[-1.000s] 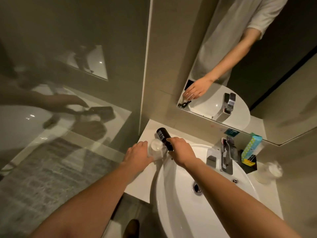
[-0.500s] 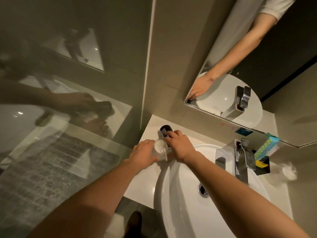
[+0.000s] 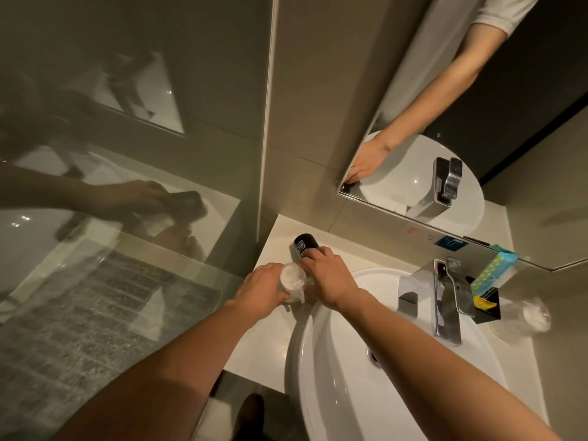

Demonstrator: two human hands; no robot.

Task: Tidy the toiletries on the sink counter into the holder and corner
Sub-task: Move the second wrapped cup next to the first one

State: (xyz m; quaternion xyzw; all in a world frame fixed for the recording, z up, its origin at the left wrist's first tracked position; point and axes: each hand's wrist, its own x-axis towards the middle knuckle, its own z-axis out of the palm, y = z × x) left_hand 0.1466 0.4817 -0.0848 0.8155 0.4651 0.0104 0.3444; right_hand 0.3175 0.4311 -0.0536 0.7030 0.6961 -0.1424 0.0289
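1. Head view looks down on a white stone-look counter [image 3: 254, 342], smooth and glossy, with both bare forearms reaching to its back left corner.
2. Right hand [image 3: 327, 281] is clamped on a black cylindrical bottle with small white label print [image 3: 304, 245]; the fingers wrap its lower part, so only the flat upper end shows.
3. That bottle's long axis tilts, its free end pointing up and away toward the wall corner, just above the counter; whether its base touches the surface is hidden by the hand.
4. Left hand [image 3: 262, 291] is closed around a clear plastic tumbler with a pale, cloudy inside [image 3: 291, 280], its round mouth facing up toward the camera.
5. Tumbler and bottle sit right beside each other, and the 2 hands nearly touch.
6. Round white ceramic basin [image 3: 334, 377] fills the lower right, slick and shiny, with a boxy chrome tap [image 3: 445, 300] at its back rim.
7. Right of the tap, a black square holder [image 3: 488, 313] carries a teal dotted box [image 3: 491, 275] and something yellow.
8. Further right stands a second clear glass [image 3: 531, 316], well apart from the hands.
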